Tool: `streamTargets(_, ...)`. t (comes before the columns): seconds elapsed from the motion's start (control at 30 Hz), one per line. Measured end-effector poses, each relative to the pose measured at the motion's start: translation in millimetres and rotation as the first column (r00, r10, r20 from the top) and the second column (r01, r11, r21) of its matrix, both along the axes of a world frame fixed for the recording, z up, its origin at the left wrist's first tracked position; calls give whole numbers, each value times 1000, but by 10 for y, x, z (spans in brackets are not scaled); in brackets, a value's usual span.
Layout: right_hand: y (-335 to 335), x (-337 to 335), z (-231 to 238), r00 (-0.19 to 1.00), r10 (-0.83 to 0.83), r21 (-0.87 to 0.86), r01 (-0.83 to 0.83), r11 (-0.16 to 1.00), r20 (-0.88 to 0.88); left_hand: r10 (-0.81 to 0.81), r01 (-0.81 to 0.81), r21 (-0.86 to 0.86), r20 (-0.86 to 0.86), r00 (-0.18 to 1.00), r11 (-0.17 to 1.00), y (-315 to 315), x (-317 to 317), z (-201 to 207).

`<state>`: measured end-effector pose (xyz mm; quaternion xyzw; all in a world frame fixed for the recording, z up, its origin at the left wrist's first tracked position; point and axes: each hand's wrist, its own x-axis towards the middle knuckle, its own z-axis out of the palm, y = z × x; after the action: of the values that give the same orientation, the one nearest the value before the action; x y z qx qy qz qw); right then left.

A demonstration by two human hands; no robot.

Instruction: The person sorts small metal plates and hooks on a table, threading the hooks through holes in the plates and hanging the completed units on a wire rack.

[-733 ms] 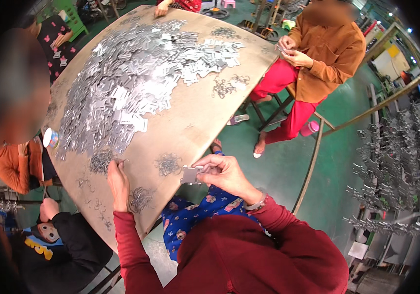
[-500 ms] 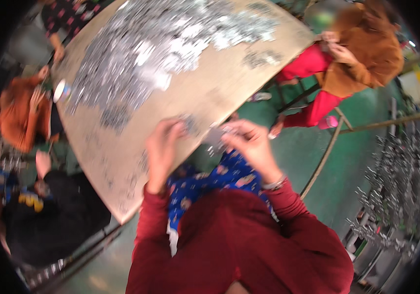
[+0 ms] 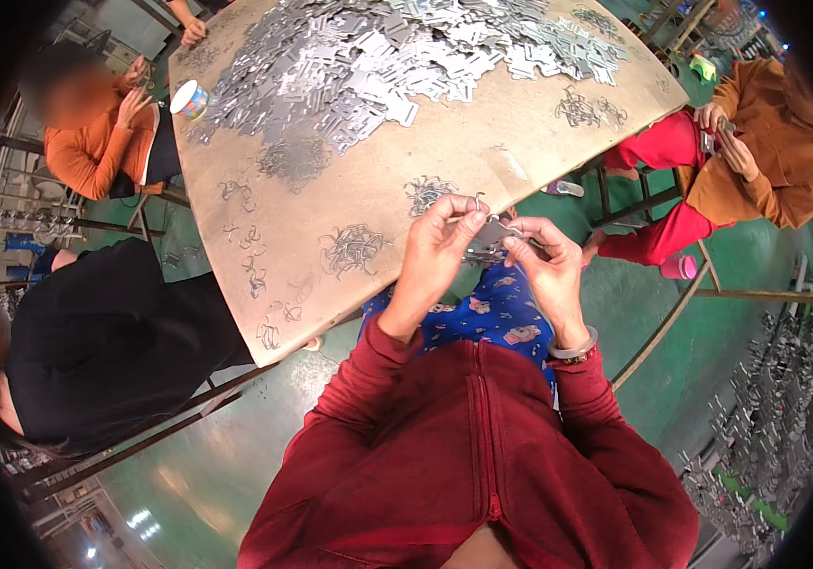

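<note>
Just beyond the table's near edge, above my lap, my two hands meet. My left hand (image 3: 441, 243) pinches a small bent wire hook (image 3: 479, 200) between thumb and fingertips, its curved end sticking up. Closed around a few flat grey metal plates (image 3: 490, 233) is my right hand (image 3: 551, 264), with its thumb on top. The wire hook is at the plates' left edge; whether it passes through a hole there I cannot tell. Close to my left hand, two heaps of wire hooks lie on the table: a smaller heap (image 3: 430, 192) and a wider heap (image 3: 354, 249).
A large pile of flat metal plates (image 3: 369, 66) covers the far part of the brown table (image 3: 350, 180). A paper cup (image 3: 189, 100) stands at its left edge. Co-workers sit left and right, one in a brown jacket (image 3: 757, 142). Hanging metal parts (image 3: 772, 408) fill the lower right.
My left hand has come from over the table to the plates in my right hand, and a wire hook now shows in its fingers. The whole view has shifted.
</note>
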<state>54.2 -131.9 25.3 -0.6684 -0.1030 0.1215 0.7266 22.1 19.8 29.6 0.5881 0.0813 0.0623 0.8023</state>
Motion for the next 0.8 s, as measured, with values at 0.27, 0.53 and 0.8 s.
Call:
streamTargets(0.27,-214,192,77,991,129,51,-130,990,34,84,-122,190,198,977,974,-120,-150,41)
streamTargets(0.53,449,1718,-487,903,329,-485,-164,859,277,44,-148,338,295,954,929,-94,-261,15)
streamTargets(0.8,1367,2628,-681,792,305,-757,277,592,529,6,-138,386,325,946,912,-124,-400,-54)
